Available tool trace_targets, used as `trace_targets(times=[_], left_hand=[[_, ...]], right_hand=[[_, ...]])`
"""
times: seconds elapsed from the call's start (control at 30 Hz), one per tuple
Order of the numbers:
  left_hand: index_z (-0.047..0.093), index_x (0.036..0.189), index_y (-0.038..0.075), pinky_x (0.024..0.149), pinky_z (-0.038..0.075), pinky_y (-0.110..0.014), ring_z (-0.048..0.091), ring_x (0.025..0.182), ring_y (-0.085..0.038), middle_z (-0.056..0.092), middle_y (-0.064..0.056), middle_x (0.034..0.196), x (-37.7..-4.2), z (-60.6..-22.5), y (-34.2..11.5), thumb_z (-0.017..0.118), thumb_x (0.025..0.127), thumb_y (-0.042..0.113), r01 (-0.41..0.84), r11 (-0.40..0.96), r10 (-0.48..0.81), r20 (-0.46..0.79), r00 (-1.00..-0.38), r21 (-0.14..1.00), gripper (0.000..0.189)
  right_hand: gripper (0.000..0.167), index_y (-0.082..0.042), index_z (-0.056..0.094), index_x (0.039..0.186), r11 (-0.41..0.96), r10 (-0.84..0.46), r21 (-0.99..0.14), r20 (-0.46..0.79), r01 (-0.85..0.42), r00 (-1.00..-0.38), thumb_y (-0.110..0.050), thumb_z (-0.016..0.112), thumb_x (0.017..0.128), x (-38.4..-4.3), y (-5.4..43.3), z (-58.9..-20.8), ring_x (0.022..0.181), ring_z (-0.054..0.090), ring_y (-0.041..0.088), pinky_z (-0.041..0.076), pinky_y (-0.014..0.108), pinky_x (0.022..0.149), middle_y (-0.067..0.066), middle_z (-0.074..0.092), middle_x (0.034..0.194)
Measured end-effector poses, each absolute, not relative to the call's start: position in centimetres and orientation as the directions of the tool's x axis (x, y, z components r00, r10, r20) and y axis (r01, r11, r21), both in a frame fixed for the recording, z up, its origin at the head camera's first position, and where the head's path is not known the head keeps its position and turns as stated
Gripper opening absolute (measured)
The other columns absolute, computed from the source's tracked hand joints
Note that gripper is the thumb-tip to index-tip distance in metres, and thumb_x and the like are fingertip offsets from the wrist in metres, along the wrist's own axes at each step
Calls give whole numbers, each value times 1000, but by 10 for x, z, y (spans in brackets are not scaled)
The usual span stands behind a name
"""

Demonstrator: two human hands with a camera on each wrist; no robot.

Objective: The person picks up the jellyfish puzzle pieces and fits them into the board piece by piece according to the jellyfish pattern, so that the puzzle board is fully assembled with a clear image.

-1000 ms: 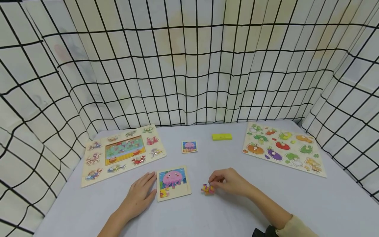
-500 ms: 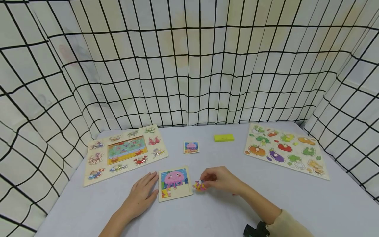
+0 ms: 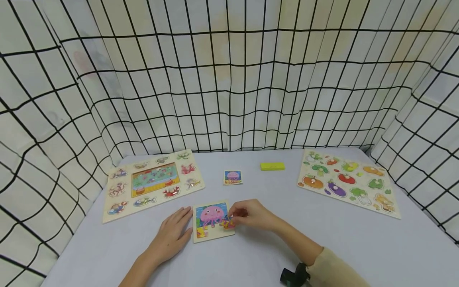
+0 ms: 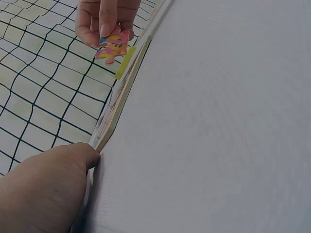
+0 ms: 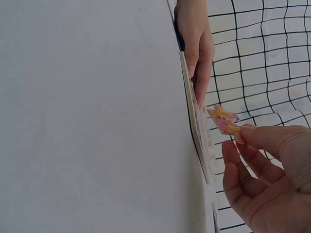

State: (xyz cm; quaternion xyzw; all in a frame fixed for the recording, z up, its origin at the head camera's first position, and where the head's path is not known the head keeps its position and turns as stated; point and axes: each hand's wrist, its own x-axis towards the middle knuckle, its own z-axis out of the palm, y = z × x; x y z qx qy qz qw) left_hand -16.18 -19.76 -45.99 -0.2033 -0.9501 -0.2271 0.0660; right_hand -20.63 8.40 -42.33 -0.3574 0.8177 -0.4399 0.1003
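Observation:
A square wooden jigsaw board (image 3: 214, 235) with a pink jellyfish picture lies in front of me. Bare wood shows along its lower middle and right. My left hand (image 3: 171, 231) rests flat on the table, thumb and fingertips at the board's left edge. My right hand (image 3: 251, 215) pinches a pink and yellow jigsaw piece (image 3: 228, 224) between thumb and fingers. In the head view the piece overlaps the lower right of the board; the right wrist view shows this jigsaw piece (image 5: 224, 120) raised above the board's surface.
Behind the board lies a small jellyfish picture card (image 3: 233, 177), with a yellow block (image 3: 272, 166) right of it. A sea-animal puzzle board (image 3: 125, 205) is at the left, a vegetable puzzle board (image 3: 331, 169) at the right. Black netting (image 3: 251, 91) surrounds the table's back and sides.
My right hand has moved left with the jigsaw piece, from beside the board to over its lower right part. The left hand stays at the board's left edge.

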Motion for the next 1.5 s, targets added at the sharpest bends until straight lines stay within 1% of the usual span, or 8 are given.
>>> trace_targets(times=[0.2, 0.37, 0.63, 0.87, 1.13, 1.27, 1.4, 1.5], left_hand=[[42, 136, 3, 105, 19, -53, 26, 133, -30, 36, -10, 143, -162, -460, -198, 56, 90, 23, 397, 817, 348, 191, -918, 417, 53], [42, 136, 2, 104, 20, -55, 27, 132, -31, 37, -11, 142, -162, -460, -198, 58, 89, 22, 405, 816, 349, 207, -914, 413, 53], [43, 135, 3, 104, 20, -54, 27, 133, -31, 37, -11, 143, -162, -460, -198, 58, 89, 23, 404, 812, 349, 206, -914, 421, 52], [44, 135, 2, 103, 22, -56, 29, 132, -32, 38, -11, 142, -162, -460, -198, 59, 89, 22, 410, 817, 349, 219, -911, 405, 52], [43, 135, 2, 102, 22, -56, 28, 132, -32, 38, -11, 142, -162, -459, -198, 59, 88, 22, 409, 819, 353, 211, -912, 402, 53], [43, 135, 2, 102, 22, -56, 28, 132, -32, 38, -11, 142, -163, -460, -198, 60, 88, 22, 411, 819, 353, 213, -911, 401, 54], [43, 135, 2, 102, 23, -56, 28, 132, -31, 38, -11, 142, -163, -460, -198, 60, 88, 22, 410, 821, 352, 212, -911, 398, 54], [44, 135, 2, 102, 23, -56, 28, 132, -32, 38, -11, 142, -163, -460, -198, 60, 88, 22, 408, 822, 351, 211, -912, 398, 54]], right_hand=[[6, -10, 66, 90, 361, -679, -788, 144, -498, -720, -7, 63, 86, -207, 69, -425, 66, 50, 3, 46, 18, 61, -7, 62, 78], [7, -12, 67, 89, 371, -670, -785, 144, -496, -729, -8, 62, 87, -209, 58, -428, 64, 49, 3, 45, 17, 58, -10, 61, 75], [4, -10, 66, 87, 360, -657, -789, 165, -498, -736, -9, 64, 85, -208, 45, -433, 64, 48, 4, 43, 17, 57, -8, 59, 75], [6, -12, 66, 85, 385, -644, -780, 156, -493, -749, -6, 64, 84, -209, 40, -437, 64, 47, 2, 42, 15, 57, -11, 58, 74], [9, -12, 66, 86, 395, -657, -770, 143, -500, -740, -4, 63, 84, -209, 39, -441, 61, 46, 2, 41, 15, 53, -12, 58, 72], [7, -11, 66, 86, 411, -656, -753, 147, -514, -740, -5, 63, 83, -209, 39, -441, 61, 46, 1, 42, 15, 53, -13, 57, 71], [5, -8, 66, 86, 424, -664, -712, 175, -559, -727, -5, 63, 83, -208, 39, -440, 62, 46, 0, 44, 15, 55, -14, 57, 71], [5, -8, 66, 84, 441, -659, -696, 177, -566, -731, -5, 64, 82, -208, 39, -440, 63, 47, 0, 45, 14, 56, -14, 57, 70]])
